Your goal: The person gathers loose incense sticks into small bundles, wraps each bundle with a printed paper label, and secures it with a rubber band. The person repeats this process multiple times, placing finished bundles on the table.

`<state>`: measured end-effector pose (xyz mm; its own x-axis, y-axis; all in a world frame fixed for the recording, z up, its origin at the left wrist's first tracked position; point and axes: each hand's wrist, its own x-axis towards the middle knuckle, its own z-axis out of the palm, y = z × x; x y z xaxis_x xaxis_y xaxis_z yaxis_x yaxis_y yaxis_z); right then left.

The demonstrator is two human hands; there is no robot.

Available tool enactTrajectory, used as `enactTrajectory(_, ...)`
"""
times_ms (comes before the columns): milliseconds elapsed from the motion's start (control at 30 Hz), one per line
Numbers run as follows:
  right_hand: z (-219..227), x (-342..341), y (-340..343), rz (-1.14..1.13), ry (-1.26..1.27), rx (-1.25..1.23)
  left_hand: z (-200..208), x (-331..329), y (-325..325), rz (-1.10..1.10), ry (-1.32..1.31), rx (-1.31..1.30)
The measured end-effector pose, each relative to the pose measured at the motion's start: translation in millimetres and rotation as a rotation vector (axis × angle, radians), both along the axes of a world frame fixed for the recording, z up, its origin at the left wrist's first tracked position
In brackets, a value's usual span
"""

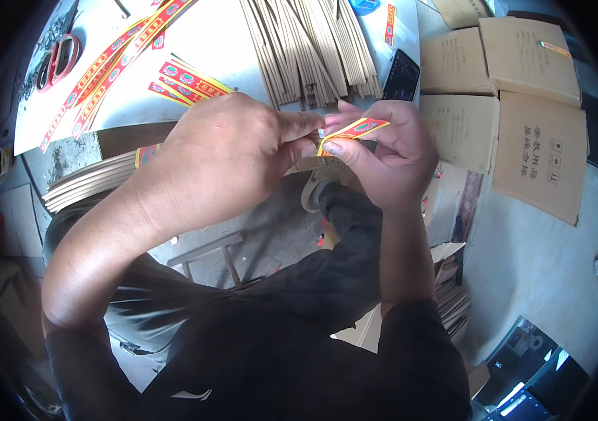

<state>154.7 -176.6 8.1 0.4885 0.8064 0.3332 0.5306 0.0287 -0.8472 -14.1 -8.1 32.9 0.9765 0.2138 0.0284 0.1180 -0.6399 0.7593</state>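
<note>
My right hand (401, 154) is closed, with thumb and fingers pinching a red and yellow paper label strip (361, 129). The strip is bent over near the thumb. Against its bent end, my left hand (232, 144) is closed in a pinch, thumb and forefinger nearly together. What lies between those fingertips is mostly hidden. Left of my left hand, a bundle of thin tan sticks (92, 184) with a similar label at one end runs behind my forearm. Just beyond that hand, several short label strips (190, 81) lie on the white table (222, 42).
Loose tan sticks (306, 52) and a dark phone (402, 74) lie on the table. Red-handled scissors (59, 62) and long label strips (116, 59) are at the left. Flattened cardboard boxes (541, 151) cover the right side. A stool frame (208, 254) stands below, between my legs.
</note>
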Motion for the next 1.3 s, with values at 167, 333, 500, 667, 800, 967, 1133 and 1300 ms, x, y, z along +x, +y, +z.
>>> enactTrajectory(167,-3.5,-0.7,-1.2,-0.039,0.203,0.009,-3.3,2.5,-3.8,0.018,-0.051,0.009)
enactTrajectory(333,-6.4,5.9,-0.3,0.021,0.091,-0.015,-4.9,1.4,-9.4,0.014,-0.087,0.064)
enactTrajectory(500,-6.7,1.9,-3.0,-0.029,0.093,-0.052,-6.5,2.6,-11.5,0.014,-0.135,0.181)
enactTrajectory(667,-7.3,-0.6,-4.6,-0.04,0.188,-0.069,-7.3,2.8,-15.6,0.025,-0.141,0.187)
enactTrajectory(800,4.5,-3.8,-4.9,-0.038,0.395,-0.127,-7.3,3.8,-18.1,0.007,-0.184,0.191)
enactTrajectory(967,7.6,-0.8,-6.9,-0.002,0.636,-0.138,-7.5,3.4,-21.1,-0.015,-0.181,0.216)
enactTrajectory(1133,10.3,-0.7,-9.4,-0.046,0.575,-0.28,-9.1,3.4,-27.8,-0.118,-0.302,0.245)
enactTrajectory(1300,20.0,-5.6,-11.7,-0.023,0.512,-0.285,2.3,-0.9,-31.0,-0.129,-0.311,0.354)
